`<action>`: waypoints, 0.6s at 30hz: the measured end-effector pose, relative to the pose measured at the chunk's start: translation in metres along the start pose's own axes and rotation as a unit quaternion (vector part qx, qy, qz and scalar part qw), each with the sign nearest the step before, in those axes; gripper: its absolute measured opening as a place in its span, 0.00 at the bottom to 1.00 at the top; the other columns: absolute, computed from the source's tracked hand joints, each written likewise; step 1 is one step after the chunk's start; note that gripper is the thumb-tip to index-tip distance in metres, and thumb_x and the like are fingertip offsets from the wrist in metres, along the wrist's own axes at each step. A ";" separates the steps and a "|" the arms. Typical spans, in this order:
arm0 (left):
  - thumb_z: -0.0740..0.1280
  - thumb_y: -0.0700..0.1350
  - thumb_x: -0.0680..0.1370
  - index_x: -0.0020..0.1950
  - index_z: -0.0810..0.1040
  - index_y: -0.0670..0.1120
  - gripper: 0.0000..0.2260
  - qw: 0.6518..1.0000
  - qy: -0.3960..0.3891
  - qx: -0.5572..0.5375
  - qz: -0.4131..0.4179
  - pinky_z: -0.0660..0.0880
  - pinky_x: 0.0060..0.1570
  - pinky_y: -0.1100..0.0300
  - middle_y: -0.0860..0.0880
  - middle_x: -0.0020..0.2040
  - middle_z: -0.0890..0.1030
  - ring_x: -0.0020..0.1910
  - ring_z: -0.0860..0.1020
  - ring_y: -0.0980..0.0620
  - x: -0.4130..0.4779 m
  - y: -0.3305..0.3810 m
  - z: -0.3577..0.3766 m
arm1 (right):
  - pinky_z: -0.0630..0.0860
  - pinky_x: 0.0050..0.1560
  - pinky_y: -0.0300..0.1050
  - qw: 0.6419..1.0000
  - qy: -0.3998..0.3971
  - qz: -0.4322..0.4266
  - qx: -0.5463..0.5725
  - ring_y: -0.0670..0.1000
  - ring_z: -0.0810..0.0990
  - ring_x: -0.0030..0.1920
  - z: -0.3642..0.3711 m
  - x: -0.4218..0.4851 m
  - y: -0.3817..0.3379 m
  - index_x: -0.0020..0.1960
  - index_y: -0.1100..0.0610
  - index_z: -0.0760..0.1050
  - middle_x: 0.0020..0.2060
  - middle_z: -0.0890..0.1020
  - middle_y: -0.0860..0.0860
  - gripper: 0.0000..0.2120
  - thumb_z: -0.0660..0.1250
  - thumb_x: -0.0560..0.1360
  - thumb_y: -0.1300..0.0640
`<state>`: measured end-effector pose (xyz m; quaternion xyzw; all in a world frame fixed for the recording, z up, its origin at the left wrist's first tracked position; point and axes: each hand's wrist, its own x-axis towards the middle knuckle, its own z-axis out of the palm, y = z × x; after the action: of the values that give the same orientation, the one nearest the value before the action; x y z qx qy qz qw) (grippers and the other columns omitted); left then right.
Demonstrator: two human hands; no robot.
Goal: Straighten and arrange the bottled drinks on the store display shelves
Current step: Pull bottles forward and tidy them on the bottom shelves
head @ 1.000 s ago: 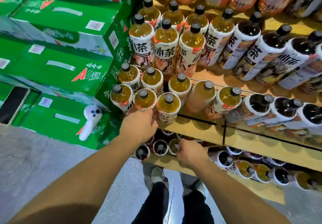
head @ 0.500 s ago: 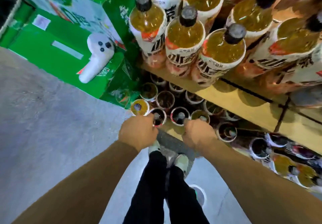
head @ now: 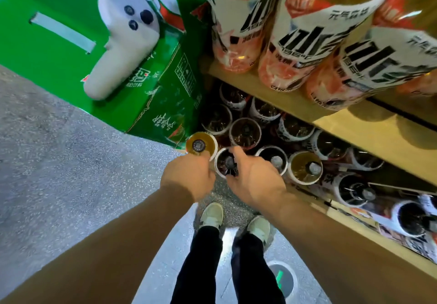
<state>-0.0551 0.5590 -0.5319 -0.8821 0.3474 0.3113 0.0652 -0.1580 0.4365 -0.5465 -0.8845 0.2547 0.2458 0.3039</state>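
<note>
I look straight down at the bottom wooden shelf (head: 305, 192), packed with upright tea bottles seen from their caps. My left hand (head: 189, 177) grips a golden tea bottle (head: 201, 144) at the front left corner. My right hand (head: 253, 176) is closed around a dark tea bottle (head: 224, 161) right beside it, thumb over its shoulder. Another golden bottle (head: 305, 167) stands further right in the front row. Large golden bottles with white and orange labels (head: 298, 50) fill the shelf above (head: 354, 126), overhanging my view.
A green drink carton (head: 151, 105) stands against the shelf's left end, with a white handheld device (head: 123, 43) lying on it. Speckled grey floor (head: 59, 150) spreads to the left. My shoes (head: 212, 216) stand just below the shelf edge.
The camera has dropped closer to the bottom shelf. Both hands have moved forward from the shelf edge onto the two front-left bottles.
</note>
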 end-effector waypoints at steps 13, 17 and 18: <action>0.61 0.54 0.82 0.60 0.71 0.51 0.11 1.000 -0.003 0.015 0.012 0.73 0.44 0.54 0.48 0.50 0.81 0.44 0.76 0.48 0.000 -0.014 0.015 | 0.73 0.41 0.51 0.997 0.041 0.064 -0.001 0.62 0.82 0.50 0.047 0.029 -0.006 0.64 0.52 0.56 0.50 0.82 0.57 0.18 0.62 0.82 0.48; 0.64 0.52 0.81 0.64 0.64 0.54 0.14 0.999 -0.017 0.005 0.029 0.73 0.44 0.54 0.49 0.54 0.80 0.52 0.80 0.46 -0.009 -0.008 0.027 | 0.72 0.40 0.50 0.997 0.060 0.056 0.008 0.62 0.83 0.49 0.057 0.005 -0.004 0.66 0.53 0.56 0.50 0.83 0.57 0.19 0.61 0.81 0.49; 0.65 0.51 0.80 0.67 0.62 0.56 0.18 0.999 -0.023 -0.007 0.035 0.75 0.46 0.53 0.49 0.58 0.79 0.53 0.81 0.46 -0.012 -0.004 0.030 | 0.72 0.40 0.50 0.996 0.072 0.052 0.018 0.62 0.83 0.48 0.057 -0.005 -0.002 0.65 0.54 0.57 0.50 0.83 0.57 0.18 0.60 0.82 0.48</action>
<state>-0.0749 0.5792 -0.5491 -0.8624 0.3749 0.3357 0.0561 -0.1767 0.4774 -0.5825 -0.8798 0.3256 0.1925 0.2879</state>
